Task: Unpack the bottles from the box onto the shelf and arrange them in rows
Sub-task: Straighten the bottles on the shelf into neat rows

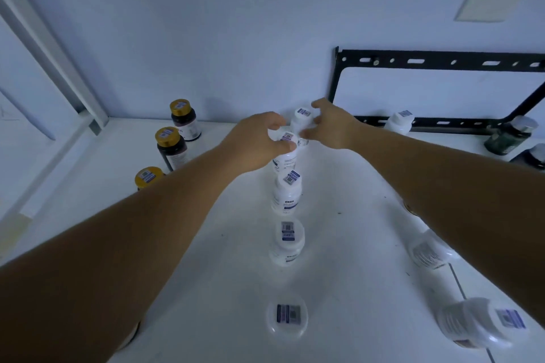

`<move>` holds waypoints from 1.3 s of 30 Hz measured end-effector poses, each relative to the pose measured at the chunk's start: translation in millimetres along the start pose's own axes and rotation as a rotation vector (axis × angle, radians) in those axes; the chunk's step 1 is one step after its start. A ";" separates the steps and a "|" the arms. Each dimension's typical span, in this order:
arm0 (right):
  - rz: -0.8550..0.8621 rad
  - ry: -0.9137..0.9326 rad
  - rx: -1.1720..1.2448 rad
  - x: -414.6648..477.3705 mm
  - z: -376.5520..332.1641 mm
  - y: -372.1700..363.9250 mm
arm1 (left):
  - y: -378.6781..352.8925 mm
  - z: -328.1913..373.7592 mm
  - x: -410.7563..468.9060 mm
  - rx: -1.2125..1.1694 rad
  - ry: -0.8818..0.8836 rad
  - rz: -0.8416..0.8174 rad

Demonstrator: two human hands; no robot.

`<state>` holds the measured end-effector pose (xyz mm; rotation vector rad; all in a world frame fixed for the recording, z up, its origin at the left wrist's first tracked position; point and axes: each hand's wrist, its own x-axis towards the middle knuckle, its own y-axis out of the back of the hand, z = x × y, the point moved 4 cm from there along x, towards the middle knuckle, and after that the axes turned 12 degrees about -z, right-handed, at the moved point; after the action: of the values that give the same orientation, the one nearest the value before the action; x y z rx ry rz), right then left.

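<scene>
Well along, I judge: five white bottles [287, 242] line the shelf [224, 274] centre from 12 to 6, with brown bottles [169, 147] at 10 o'clock. Left hand [250, 144] grips the fourth bottle [283, 160] by its cap; right hand [333, 124] cups the rear bottle [300, 118] — grip unclear. Box unseen — remainder unknown.

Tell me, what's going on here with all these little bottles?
A person is lining up bottles on a white shelf. The left hand grips a white bottle in the middle row, and the right hand curls round the rearmost bottle just behind it, near the wall. Three more white bottles stand in that row, closer to the camera. Gold-capped brown bottles form a row on the left.
</scene>
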<state>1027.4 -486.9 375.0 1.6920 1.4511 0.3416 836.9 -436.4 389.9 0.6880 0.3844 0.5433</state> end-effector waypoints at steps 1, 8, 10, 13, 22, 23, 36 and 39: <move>0.006 0.004 -0.055 9.1 1.2 -5.0 | -3.7 -5.9 6.3 0.008 -0.008 -0.018; 0.069 0.068 -0.124 40.5 -11.1 -20.2 | -10.8 -24.1 21.6 -0.010 -0.075 -0.040; 0.061 0.056 -0.135 44.7 -13.1 -22.7 | -11.6 -27.1 21.9 -0.024 -0.062 -0.043; 0.015 0.013 -0.150 40.7 -13.9 -19.0 | -9.0 -27.1 21.7 -0.011 -0.057 -0.060; 0.173 0.022 -0.140 -83.4 3.5 71.0 | 22.0 30.4 -0.8 0.140 -0.130 0.095; 0.169 0.019 -0.148 -105.4 12.9 80.9 | 16.9 46.7 -7.2 0.140 -0.160 0.068; -0.071 -0.043 -0.051 -197.6 164.0 66.5 | -147.3 164.9 -63.9 0.195 -0.144 -0.388; -0.091 0.064 0.030 -190.5 173.7 48.2 | -186.1 160.9 -62.5 0.090 -0.106 -0.378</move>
<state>1123.9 -730.6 367.0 1.6459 1.5815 0.3287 931.5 -671.9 386.9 0.7069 0.4290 0.1308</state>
